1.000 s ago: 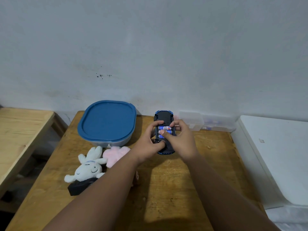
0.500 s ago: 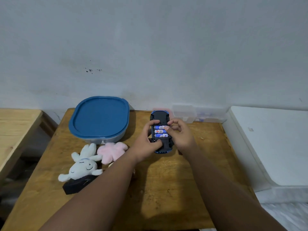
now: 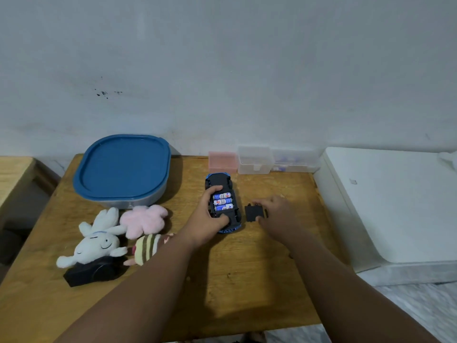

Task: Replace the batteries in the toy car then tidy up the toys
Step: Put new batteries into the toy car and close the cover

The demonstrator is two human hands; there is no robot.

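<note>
Left hand (image 3: 207, 219) grips upturned toy car (image 3: 220, 182), 3 batteries (image 3: 222, 201) seated. Right hand (image 3: 278, 214) pinches black cover (image 3: 253, 213) on table (image 3: 247, 273). Align tabs first, then press flat until latched.

The car (image 3: 218, 181) sits mid-table (image 3: 247, 268), cover (image 3: 253, 212) just right of it, tub (image 3: 123, 167) back-left, plushies (image 3: 99, 241) before the tub, boxes (image 3: 256, 159) behind.

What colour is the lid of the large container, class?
The lid is blue, clearest in the head view.

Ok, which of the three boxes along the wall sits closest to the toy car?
The pink box, leftmost of the three; the two clear boxes sit further right.
</note>
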